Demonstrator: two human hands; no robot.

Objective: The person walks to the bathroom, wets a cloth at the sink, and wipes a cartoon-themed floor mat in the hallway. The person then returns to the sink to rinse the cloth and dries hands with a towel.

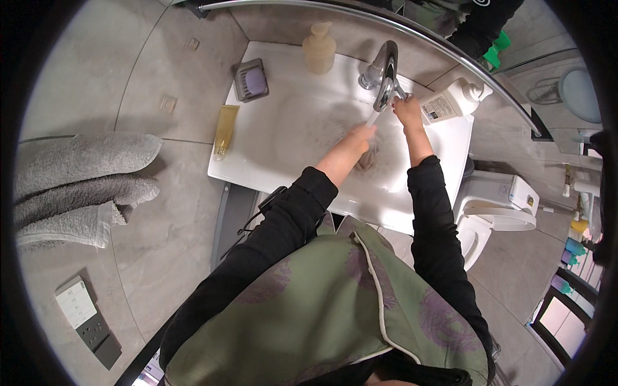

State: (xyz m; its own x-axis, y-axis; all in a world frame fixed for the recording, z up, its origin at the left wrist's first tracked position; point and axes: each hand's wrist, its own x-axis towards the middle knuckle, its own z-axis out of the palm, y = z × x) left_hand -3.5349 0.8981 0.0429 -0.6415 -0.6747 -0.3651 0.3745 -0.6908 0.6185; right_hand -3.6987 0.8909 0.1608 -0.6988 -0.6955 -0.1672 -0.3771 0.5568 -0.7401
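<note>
Water runs from a chrome faucet [387, 72] over a white washbasin [289, 120]. Under the stream is my left hand [359, 136], blurred; its fingers cannot be made out well, nor whether it holds anything. My right hand [408, 111] touches the faucet's lever [400, 91], fingers curled at its end. Just below my left hand a small brownish patch shows in the bowl, too unclear to name. A large white pump bottle [451, 101] with a label stands tilted in view, right beside my right hand.
On the basin's rim are a beige pump dispenser [319, 50], a soap dish [240, 82] with purple soap [255, 81], and a yellow tube [226, 130]. A metal rail [338, 10] arches above. Grey towels [87, 164] hang left; a toilet [492, 202] stands right.
</note>
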